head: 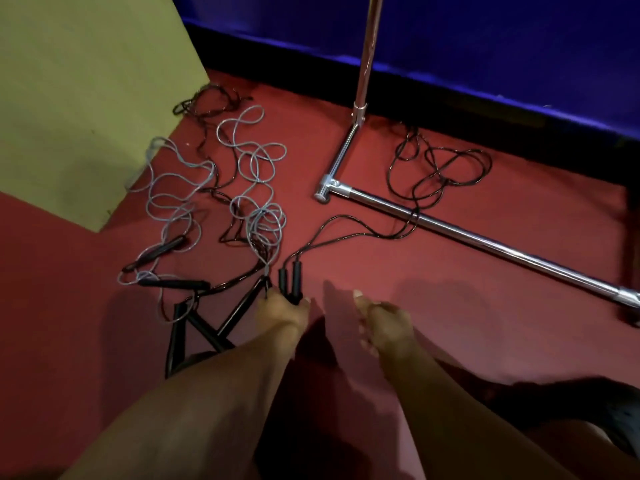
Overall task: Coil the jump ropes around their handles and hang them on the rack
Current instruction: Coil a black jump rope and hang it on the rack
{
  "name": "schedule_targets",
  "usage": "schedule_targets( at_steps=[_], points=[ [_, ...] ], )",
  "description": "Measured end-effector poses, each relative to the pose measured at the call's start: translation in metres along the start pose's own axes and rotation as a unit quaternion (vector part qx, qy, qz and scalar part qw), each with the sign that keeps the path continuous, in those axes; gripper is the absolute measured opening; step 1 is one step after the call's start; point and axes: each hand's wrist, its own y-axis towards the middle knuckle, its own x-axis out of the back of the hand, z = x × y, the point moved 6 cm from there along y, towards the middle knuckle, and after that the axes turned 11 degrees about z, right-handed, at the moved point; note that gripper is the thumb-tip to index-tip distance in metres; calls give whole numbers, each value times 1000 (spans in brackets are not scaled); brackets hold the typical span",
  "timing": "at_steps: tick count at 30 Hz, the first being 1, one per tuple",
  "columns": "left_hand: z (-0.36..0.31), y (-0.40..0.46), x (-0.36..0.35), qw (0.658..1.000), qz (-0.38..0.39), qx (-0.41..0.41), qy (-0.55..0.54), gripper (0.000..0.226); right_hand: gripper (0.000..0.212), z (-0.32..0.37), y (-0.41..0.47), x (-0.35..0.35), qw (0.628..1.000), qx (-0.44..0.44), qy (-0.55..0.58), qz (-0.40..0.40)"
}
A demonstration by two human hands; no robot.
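My left hand grips the two black handles of a black jump rope lying side by side on the red floor. Its black cord runs right, crosses the rack's base bar and lies in loose loops behind it. My right hand hovers just right of the handles, fingers loosely curled, holding nothing. A grey jump rope sprawls in tangled loops to the left, mixed with another black rope. Several more black handles lie by my left forearm. The chrome rack stands at the right.
A yellow-green mat covers the floor at the upper left. A blue padded wall runs along the back. The rack's upright pole rises near the wall. A dark shoe shows at the lower right.
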Motion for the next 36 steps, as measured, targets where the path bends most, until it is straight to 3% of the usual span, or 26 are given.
schedule_targets(
  at_steps=[7,11,16,21,25,28,31,34,36],
  points=[
    [-33,-30,-10,992,10,-56,114,56,28,-10,11,-6,1000,-19,-2,-5],
    [-36,-41,-33,989,89,-66,100,26,22,-8,6,15,999,-38,24,-25],
    [-57,-72,-55,983,153,-96,23,26,24,10,-13,64,996,-13,47,-75],
    [-113,-120,-28,954,196,-219,51,6,24,24,-45,93,989,8,104,-101],
    [-178,-184,27,913,242,-327,32,12,22,64,-74,102,977,120,106,-140],
    [-212,-240,69,887,277,-369,33,19,21,129,-116,94,945,257,63,-193],
    [-234,-300,111,858,313,-404,60,21,28,209,-188,77,896,407,10,-179],
    [-248,-347,151,823,326,-462,47,15,45,264,-258,60,846,483,-179,-137],
    [-255,-368,171,807,326,-492,21,18,55,283,-295,53,787,495,-334,-154]
  ],
)
